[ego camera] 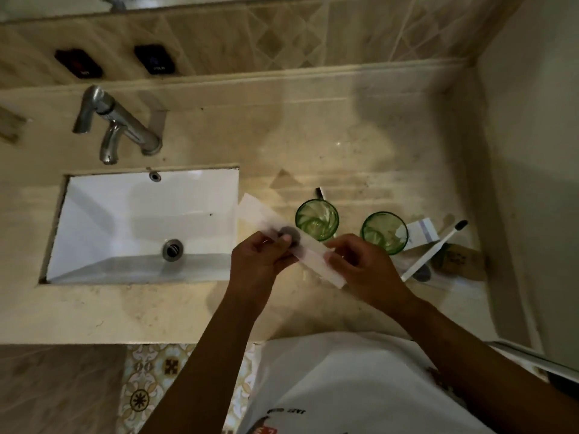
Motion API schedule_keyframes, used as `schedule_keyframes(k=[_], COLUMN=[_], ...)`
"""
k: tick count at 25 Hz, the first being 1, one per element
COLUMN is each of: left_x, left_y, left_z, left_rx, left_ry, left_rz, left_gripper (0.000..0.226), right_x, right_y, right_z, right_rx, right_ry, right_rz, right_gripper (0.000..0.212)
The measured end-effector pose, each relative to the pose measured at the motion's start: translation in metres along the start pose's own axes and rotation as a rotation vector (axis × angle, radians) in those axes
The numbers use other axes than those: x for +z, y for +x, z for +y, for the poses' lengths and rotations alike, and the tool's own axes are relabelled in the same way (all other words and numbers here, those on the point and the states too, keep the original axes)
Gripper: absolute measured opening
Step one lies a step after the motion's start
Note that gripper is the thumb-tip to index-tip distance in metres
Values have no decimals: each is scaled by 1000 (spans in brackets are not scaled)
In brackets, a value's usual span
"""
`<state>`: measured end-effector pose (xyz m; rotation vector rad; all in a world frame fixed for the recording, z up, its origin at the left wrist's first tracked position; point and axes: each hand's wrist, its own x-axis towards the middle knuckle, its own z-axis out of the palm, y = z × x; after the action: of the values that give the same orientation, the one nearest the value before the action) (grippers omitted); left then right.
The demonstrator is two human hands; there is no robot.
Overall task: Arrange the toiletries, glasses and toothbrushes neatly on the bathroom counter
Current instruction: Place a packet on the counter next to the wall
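Note:
Both of my hands hold a long white paper sleeve (266, 218) with a grey round seal, slanted over the counter (313, 136) just right of the sink. My left hand (260, 258) pinches it near the seal; my right hand (360, 264) grips its lower end. Behind the sleeve stand two green glasses, one (317, 219) close to it and the other (384, 233) further right. A white toothbrush (438, 245) with a dark head leans at the right, beside a small white box (421, 231) and a brown packet (460, 261).
A white rectangular sink (109, 220) with a metal drain is sunk into the beige counter at left, under a chrome tap (119, 123). A wall closes the counter on the right. Two dark hot and cold plates sit on the tiled back wall.

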<state>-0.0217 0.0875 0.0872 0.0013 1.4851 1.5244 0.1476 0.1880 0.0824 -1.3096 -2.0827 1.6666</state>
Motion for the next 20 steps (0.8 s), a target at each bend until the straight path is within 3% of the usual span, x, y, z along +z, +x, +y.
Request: schedule_keyframes(k=[6, 10, 14, 20], left_x=[77, 125, 173, 238], left_y=[47, 73, 107, 179], left_z=[23, 26, 24, 23], left_rx=[27, 32, 0, -67], left_ry=[205, 296, 322, 338], left_rz=[16, -92, -153, -191], left_gripper=[9, 17, 10, 17], right_x=[-56, -79, -103, -158], right_y=[21, 40, 69, 114], right_z=[20, 21, 24, 36], right_rx=[116, 151, 160, 254], right_ry=[285, 434, 425, 423], right_rz=[-31, 13, 99, 200], right_gripper=[32, 36, 39, 39])
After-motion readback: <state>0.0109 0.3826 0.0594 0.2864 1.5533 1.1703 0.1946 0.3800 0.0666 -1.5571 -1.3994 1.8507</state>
